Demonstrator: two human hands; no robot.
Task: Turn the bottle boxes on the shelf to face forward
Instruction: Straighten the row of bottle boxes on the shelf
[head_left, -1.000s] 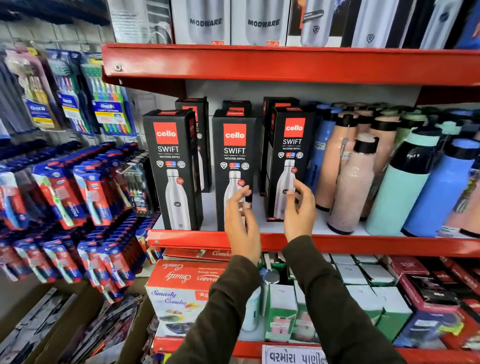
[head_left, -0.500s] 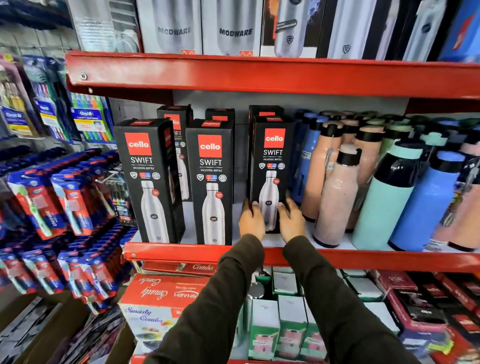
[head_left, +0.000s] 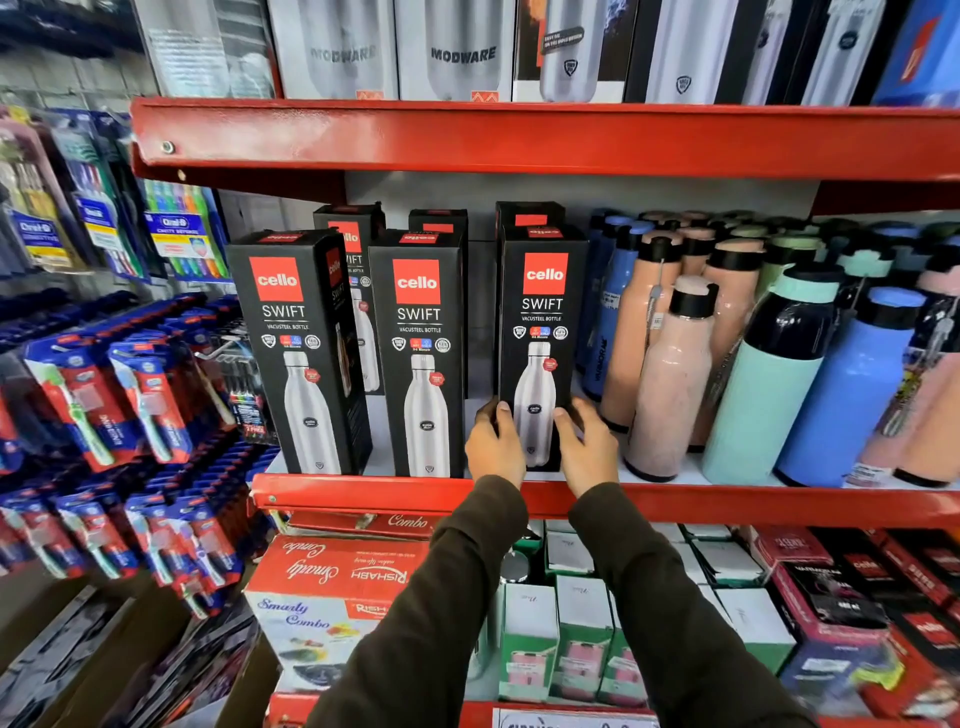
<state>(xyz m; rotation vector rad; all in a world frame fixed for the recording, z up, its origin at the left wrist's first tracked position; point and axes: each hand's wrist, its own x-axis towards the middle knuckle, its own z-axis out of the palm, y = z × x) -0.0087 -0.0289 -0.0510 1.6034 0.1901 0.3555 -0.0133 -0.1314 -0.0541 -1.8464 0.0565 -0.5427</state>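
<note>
Three black Cello Swift bottle boxes stand in the front row of the red shelf (head_left: 363, 491). The left box (head_left: 296, 353) is turned a little, showing its right side. The middle box (head_left: 423, 353) and the right box (head_left: 540, 332) show their fronts squarely. My left hand (head_left: 496, 447) grips the right box's lower left edge. My right hand (head_left: 584, 449) presses against its lower right edge. Three more black boxes (head_left: 439, 221) stand behind, mostly hidden.
Loose pink, mint and blue bottles (head_left: 670, 384) crowd the shelf right of the boxes, close to my right hand. Toothbrush packs (head_left: 130, 400) hang at the left. Modware boxes (head_left: 457, 52) fill the shelf above; small cartons (head_left: 571, 639) sit below.
Both hands dropped from mid-height to the right box's base and took hold of it. That box turned from angled to front-on and now sits nearer the shelf's front edge.
</note>
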